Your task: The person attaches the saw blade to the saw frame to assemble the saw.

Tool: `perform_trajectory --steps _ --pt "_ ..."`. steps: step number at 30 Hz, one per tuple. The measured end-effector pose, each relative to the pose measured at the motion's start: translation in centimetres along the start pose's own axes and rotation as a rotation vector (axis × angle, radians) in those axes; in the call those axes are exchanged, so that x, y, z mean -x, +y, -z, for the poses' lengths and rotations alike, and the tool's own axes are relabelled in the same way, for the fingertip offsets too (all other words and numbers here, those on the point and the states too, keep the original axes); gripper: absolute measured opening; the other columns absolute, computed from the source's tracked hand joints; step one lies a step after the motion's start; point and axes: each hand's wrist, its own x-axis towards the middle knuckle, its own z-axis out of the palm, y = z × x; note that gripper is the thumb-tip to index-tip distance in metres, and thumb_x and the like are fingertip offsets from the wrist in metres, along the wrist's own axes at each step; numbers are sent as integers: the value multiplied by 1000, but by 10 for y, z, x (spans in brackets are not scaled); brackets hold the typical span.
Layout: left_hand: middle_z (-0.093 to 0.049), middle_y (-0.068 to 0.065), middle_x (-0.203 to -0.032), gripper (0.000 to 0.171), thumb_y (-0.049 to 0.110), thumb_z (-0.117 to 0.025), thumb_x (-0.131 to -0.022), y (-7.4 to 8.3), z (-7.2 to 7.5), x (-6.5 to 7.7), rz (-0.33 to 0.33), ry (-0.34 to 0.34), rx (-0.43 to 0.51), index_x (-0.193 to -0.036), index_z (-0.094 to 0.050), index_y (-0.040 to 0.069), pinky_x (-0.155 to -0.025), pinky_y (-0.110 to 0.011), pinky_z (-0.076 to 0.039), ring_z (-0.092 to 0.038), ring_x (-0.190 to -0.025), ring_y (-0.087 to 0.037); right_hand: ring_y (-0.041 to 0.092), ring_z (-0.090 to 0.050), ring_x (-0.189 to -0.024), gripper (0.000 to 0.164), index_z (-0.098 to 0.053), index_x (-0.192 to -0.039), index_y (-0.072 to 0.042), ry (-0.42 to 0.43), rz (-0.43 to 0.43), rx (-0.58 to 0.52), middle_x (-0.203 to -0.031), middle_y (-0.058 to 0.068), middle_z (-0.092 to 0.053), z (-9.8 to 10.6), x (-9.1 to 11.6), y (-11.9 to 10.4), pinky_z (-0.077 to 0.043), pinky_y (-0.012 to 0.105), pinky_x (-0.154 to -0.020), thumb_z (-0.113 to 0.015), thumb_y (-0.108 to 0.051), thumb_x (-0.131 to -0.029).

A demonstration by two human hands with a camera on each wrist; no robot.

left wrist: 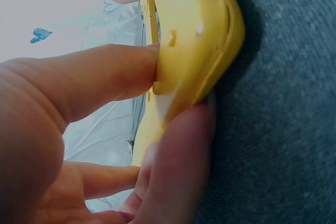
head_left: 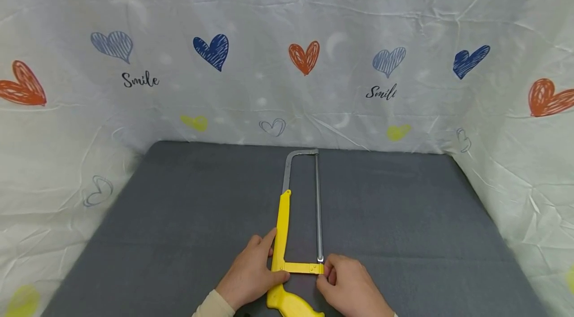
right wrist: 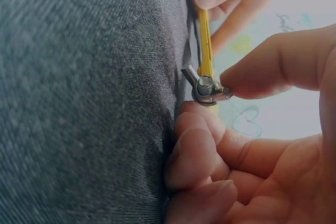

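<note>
My left hand (head_left: 251, 272) grips the yellow hacksaw (head_left: 281, 222) on the grey cloth (head_left: 403, 212); my right hand (head_left: 352, 284) pinches its wing nut (right wrist: 209, 98). Turning that too far (it's small, easily fumbled) could slacken or overstrain the blade (head_left: 318, 207).

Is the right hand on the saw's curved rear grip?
No, the right hand has its thumb and index finger at the metal wing nut.

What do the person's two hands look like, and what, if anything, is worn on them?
The left hand and right hand are bare; no glove, ring or marking shows. A plain cream sleeve ends at the left wrist. Beyond the right hand only a pale sliver, probably the other cuff, shows.
</note>
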Motion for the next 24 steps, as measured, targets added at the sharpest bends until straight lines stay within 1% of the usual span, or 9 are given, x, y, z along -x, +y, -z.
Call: perform_trajectory --steps 4,8,14,18,24 --pt "-56 -12 -108 104 29 -96 -78 0 0 -1 2 1 -4 -164 -43 2 -66 -35 -50 -56 -80 -21 6 -40 -50 15 -62 -78 -20 -13 -6 -16 -63 -10 -50 1 0 0 -34 24 -49 -72 -16 -88" --pt "-56 -12 -108 104 29 -96 -78 0 -1 -1 4 6 -5 -164 -44 2 -66 -35 -50 -56 -79 -21 6 -39 -50 14 -62 -78 -20 -22 -14 -7 -63 -10 -49 1 0 0 -33 24 -49 -70 -15 -87" --pt "-56 -12 -109 104 28 -96 -78 -1 0 0 -7 8 4 -163 -43 1 -66 -35 -51 -57 -80 -20 6 -40 -51 15 -61 -79 -21 -31 4 -7 -64 -10 -49 2 0 0 -33 24 -48 -70 -14 -88" --pt "-57 -12 -110 105 30 -97 -77 -1 0 -1 1 10 -1 -163 -44 2 -68 -35 -52 -58 -82 -20 5 -41 -51 16 -62 -80 -20 -42 26 -16 -65 -9 -51 3 1 1 -34 24 -48 -72 -13 -90" --pt "-57 -12 -110 105 31 -97 -77 -1 0 -2 10 8 -14 -164 -44 3 -70 -35 -52 -58 -83 -20 6 -41 -52 16 -62 -80 -21 -66 18 -29 -66 -9 -51 5 1 1 -34 24 -49 -71 -14 -91"
